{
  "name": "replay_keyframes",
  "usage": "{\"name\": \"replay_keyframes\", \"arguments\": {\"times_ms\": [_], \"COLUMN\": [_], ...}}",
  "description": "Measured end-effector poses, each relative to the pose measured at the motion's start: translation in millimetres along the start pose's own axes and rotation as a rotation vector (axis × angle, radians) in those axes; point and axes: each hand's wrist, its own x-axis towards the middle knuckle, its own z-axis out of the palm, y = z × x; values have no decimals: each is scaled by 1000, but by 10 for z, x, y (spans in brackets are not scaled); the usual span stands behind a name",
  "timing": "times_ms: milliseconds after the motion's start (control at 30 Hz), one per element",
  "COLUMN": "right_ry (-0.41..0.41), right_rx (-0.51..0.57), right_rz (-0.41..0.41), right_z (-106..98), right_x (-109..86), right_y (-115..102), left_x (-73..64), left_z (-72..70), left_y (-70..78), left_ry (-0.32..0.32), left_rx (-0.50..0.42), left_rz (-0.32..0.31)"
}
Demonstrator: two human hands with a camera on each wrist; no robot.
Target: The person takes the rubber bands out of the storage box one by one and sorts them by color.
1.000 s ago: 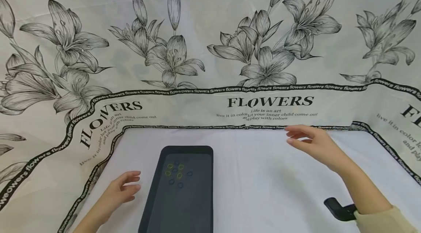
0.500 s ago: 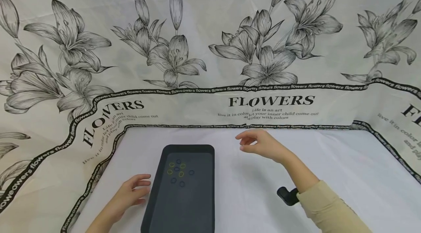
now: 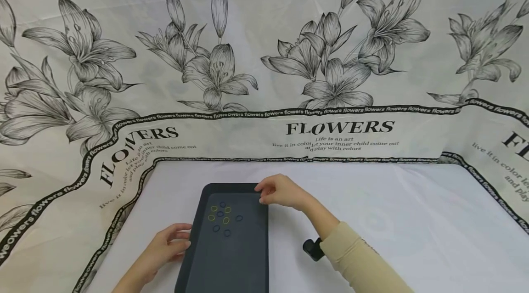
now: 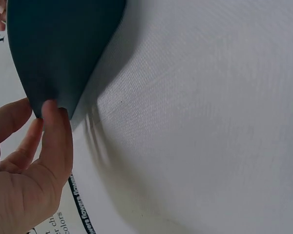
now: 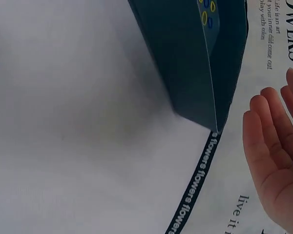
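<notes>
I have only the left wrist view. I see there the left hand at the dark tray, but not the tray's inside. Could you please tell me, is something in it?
Observer: Yes, the head view shows yellow rings and dark blue rings in the tray.
Operator: Thank you. In which part do they lie?
Observer: They are grouped toward its far end.
Operator: And the right hand, where is it exactly?
Observer: The head view shows it at the tray's far right corner; I cannot tell whether it touches.
</notes>
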Motion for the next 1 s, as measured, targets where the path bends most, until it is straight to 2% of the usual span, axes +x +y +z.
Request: {"name": "replay_keyframes", "arguments": {"times_ms": [300,600,833,1000], "right_ry": [-17,76,126,131], "right_rx": [26,14,-65,-95], "right_rz": [45,110,238,299], "right_z": [406,645,704,709], "right_x": [245,371,441,444], "right_y": [-57,-49,-118,-133], "left_x": [17,22,46,49], "left_z": [60,94,90,96], "left_y": [-29,-8,-13,-6], "left_ry": [54,75,108,133], "left_rx": [-22,-28,-4,2], "left_rz": [-30,-26,-30,-38]}}
